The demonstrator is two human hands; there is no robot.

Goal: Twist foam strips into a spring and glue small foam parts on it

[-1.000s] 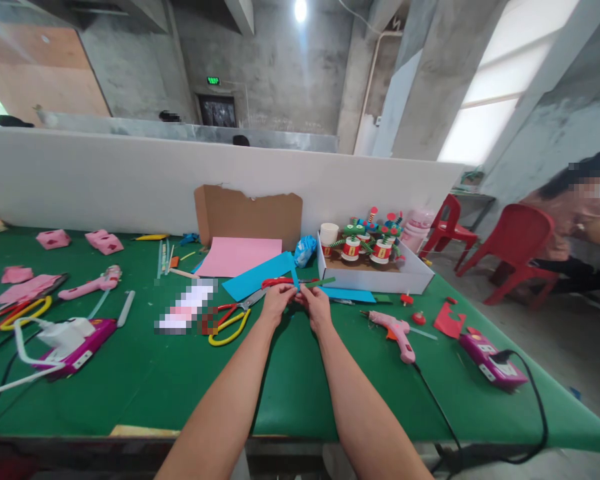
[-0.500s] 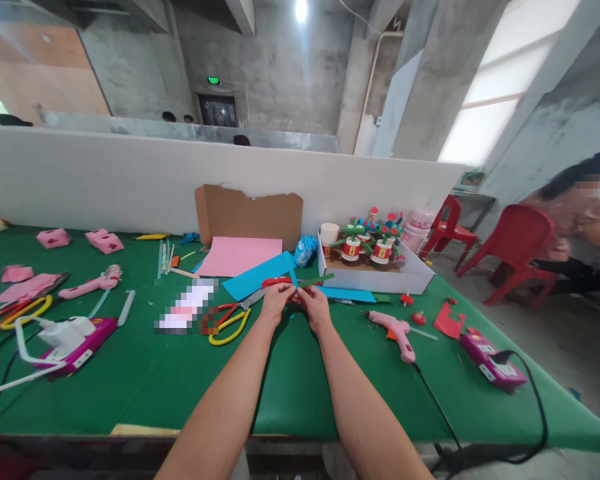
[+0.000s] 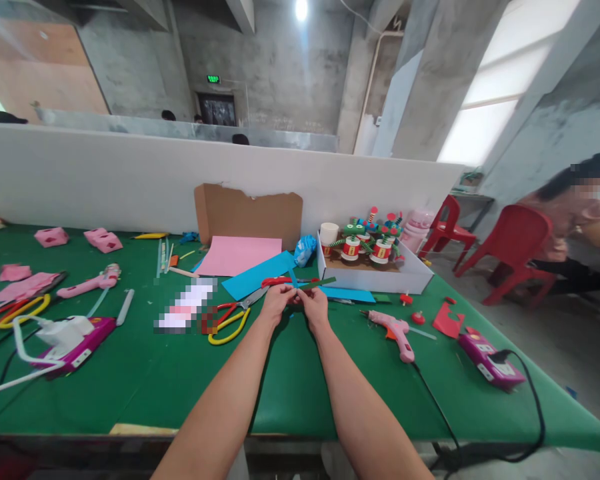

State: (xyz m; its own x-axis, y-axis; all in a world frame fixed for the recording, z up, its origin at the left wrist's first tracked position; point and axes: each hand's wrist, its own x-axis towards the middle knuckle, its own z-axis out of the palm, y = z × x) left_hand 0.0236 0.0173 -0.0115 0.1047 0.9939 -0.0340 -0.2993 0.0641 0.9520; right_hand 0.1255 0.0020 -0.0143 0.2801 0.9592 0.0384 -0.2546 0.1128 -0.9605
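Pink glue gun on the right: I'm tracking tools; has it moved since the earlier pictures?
No; the glue gun keeps its place relative to the white box.

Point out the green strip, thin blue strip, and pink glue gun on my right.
Green strip (image 3: 321, 283), head view, middle of visible length.
Thin blue strip (image 3: 293, 277), head view, middle of visible length.
Pink glue gun (image 3: 395, 324), head view, body above the handle.

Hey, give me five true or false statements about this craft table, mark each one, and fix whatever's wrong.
1. The left hand and right hand are close together. True.
2. The toys stand outside the white box. False: the toys stand inside the white box.
3. A blue strip and a green strip show at the hands. True.
4. The pink sheet is right of the white box. False: the pink sheet is left of it.
5. A glue gun lies right of the hands. True.
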